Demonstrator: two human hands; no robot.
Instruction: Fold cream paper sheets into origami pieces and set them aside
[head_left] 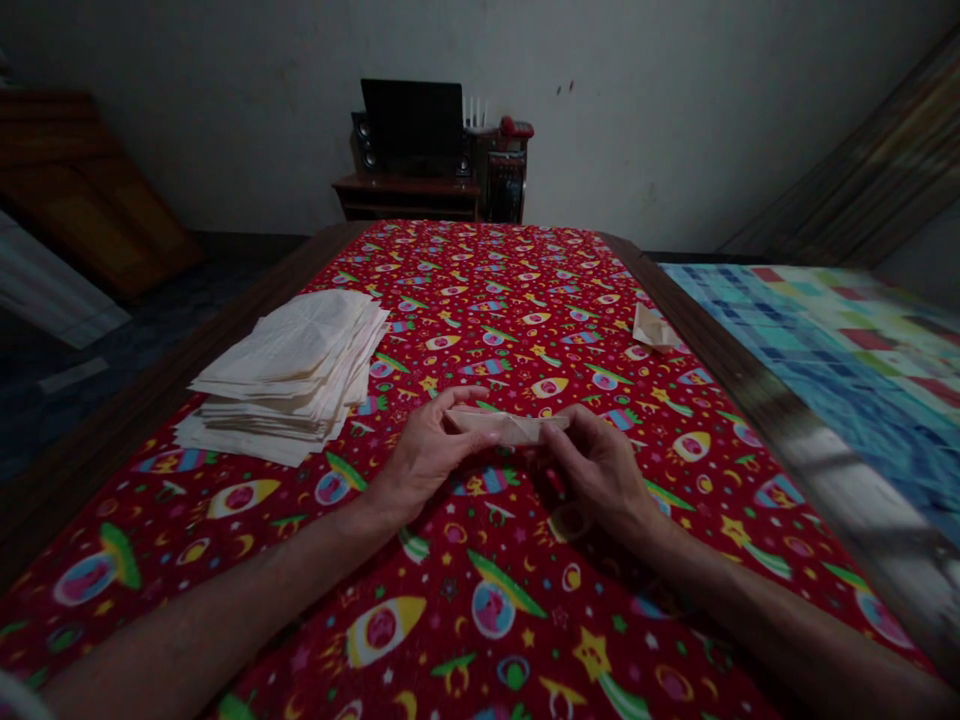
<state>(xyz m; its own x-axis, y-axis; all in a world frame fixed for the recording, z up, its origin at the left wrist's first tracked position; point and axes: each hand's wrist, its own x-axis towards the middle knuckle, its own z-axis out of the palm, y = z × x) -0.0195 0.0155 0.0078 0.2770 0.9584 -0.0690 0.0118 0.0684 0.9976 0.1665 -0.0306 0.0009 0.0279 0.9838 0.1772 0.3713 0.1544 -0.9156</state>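
Note:
Both my hands hold one folded piece of cream paper (508, 424) just above the red patterned tablecloth (480, 300). My left hand (429, 452) pinches its left end with curled fingers. My right hand (600, 470) grips its right end, fingers closed round it. The folded paper is a long narrow strip shape, held level between the hands. A stack of flat cream paper sheets (296, 375) lies on the cloth to the left of my left hand.
A small folded paper piece (654, 328) rests near the table's right edge. The wooden table rim (720, 350) borders a bed with a blue checked cover (825, 340). A low cabinet with a dark screen (412, 125) stands against the far wall.

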